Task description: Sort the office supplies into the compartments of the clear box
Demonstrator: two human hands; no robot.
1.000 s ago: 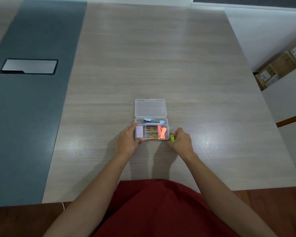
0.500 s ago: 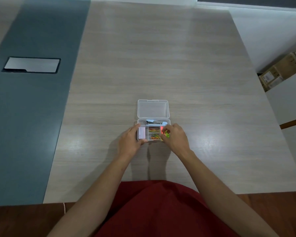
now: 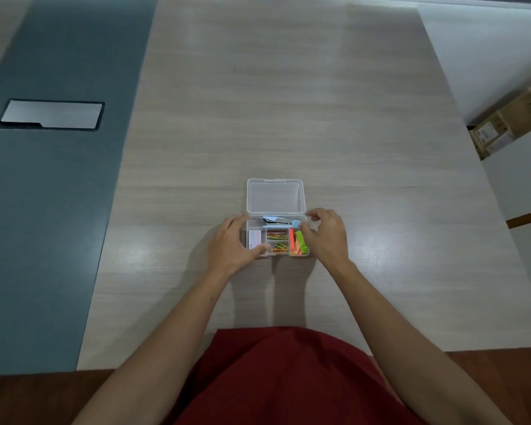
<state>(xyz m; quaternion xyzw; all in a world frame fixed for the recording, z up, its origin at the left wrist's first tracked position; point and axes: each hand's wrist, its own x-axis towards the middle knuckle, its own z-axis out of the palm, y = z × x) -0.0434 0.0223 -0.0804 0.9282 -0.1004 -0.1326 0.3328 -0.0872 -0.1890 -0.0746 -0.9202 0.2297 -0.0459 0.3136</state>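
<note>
Clear box [image 3: 277,237] sitting low on the pale wood-grain surface [image 3: 288,102], lid [image 3: 276,196] swung fully open and lying flat on the far side. Left hand [image 3: 232,245] wrapped around the box's left end — thumb tip pressed against the near front wall, fingers curled along the far left corner, clamped on the box. Right hand [image 3: 325,234] at the box's right end, fingers loosely curled and bent toward each other above the far right corner; whether anything is pinched between them cannot be told. Inside, a stapler [image 3: 281,221] with a pale blue end lying along the long rear compartment. In the left front compartment, a white pad [image 3: 254,239], partly covered by the left thumb. In the middle, two small stacked compartments: something brownish, too small to identify, in the farther one, and coloured paper clips [image 3: 279,247] in yellow, green and orange in the nearer one. In the right front compartment, orange sticky flags [image 3: 292,240] and, just beside them, a green strip [image 3: 302,242] lying tilted, its near end against the right wall. Off to the left, a grey-blue panel [image 3: 52,179] with a metal cover plate [image 3: 51,115] set into it. Beyond the right edge of the surface, cardboard boxes [image 3: 509,124] on the floor. Red garment [image 3: 276,378] along the bottom, between the two bare forearms.
</note>
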